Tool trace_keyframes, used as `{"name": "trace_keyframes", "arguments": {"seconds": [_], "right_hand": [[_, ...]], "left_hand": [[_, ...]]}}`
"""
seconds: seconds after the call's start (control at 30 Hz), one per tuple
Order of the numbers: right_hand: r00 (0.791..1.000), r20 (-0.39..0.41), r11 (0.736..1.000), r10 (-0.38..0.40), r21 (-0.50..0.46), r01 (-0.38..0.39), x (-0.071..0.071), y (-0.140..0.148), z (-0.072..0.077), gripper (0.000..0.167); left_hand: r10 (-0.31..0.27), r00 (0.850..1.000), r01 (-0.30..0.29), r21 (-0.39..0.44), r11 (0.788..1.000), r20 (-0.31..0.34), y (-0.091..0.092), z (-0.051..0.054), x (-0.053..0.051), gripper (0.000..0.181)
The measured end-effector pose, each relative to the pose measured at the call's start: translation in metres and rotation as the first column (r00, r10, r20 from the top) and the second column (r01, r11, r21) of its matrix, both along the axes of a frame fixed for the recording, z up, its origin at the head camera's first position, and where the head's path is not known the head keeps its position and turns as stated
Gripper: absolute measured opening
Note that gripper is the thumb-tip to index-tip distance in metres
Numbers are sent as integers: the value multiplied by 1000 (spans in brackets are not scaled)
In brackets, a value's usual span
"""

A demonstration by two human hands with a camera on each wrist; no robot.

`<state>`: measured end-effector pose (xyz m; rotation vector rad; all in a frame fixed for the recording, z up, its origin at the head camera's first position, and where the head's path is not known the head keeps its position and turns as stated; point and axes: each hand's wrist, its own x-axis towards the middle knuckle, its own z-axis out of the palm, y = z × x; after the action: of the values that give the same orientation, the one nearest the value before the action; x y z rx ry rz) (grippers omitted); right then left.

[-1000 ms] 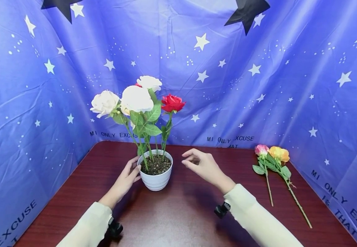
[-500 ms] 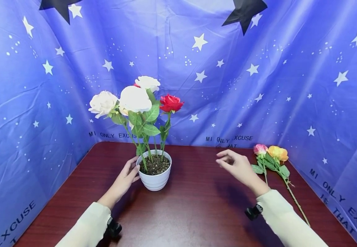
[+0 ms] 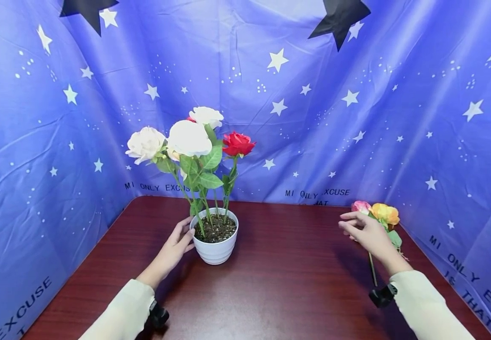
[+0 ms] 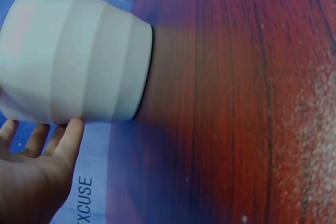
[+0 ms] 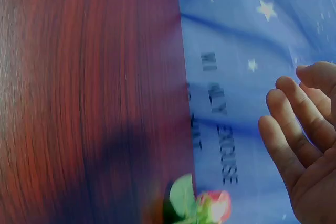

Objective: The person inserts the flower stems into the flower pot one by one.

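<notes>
A white ribbed flower pot (image 3: 215, 252) with dark soil (image 3: 216, 229) stands upright on the table. In it are white roses (image 3: 189, 138), a red rose (image 3: 239, 144) and other blooms partly hidden behind. My left hand (image 3: 171, 248) touches the pot's left side; in the left wrist view its fingertips rest against the white wall (image 4: 94, 61). Far to the right, my right hand (image 3: 370, 236) hovers over two loose roses, one pink (image 3: 361, 206) and one yellow-orange (image 3: 385, 214). Its fingers are loosely bent around nothing. It hides part of their stems.
The dark red wooden table (image 3: 279, 283) reaches back to a blue curtain (image 3: 237, 71) printed with stars and lettering. Black wrist cameras hang below the left cuff (image 3: 158, 314) and right cuff (image 3: 383, 296).
My right hand has moved right, from near the pot to above the loose roses. My left hand has kept its place at the pot.
</notes>
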<state>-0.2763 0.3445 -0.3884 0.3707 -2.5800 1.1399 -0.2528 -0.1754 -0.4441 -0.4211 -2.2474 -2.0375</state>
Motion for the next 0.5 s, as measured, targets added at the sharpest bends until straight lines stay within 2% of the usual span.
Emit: {"name": "trace_keyframes", "arguments": {"seconds": [0.1,0.27,0.5], "right_hand": [[999,29,999,-33,-5,33,0,15,-1,33],[993,75,996,-88,41,85,0,36,-8,41],[975,176,989,-136,88,122,-3,58,-26,46]], "left_hand": [[-4,1000,4,3,1000,-4,1,0,0,49],[-8,1000,8,4,1000,-8,1,-1,-1,50],[9,1000,-9,-5,1000,-23,-1,-4,-3,50]]}}
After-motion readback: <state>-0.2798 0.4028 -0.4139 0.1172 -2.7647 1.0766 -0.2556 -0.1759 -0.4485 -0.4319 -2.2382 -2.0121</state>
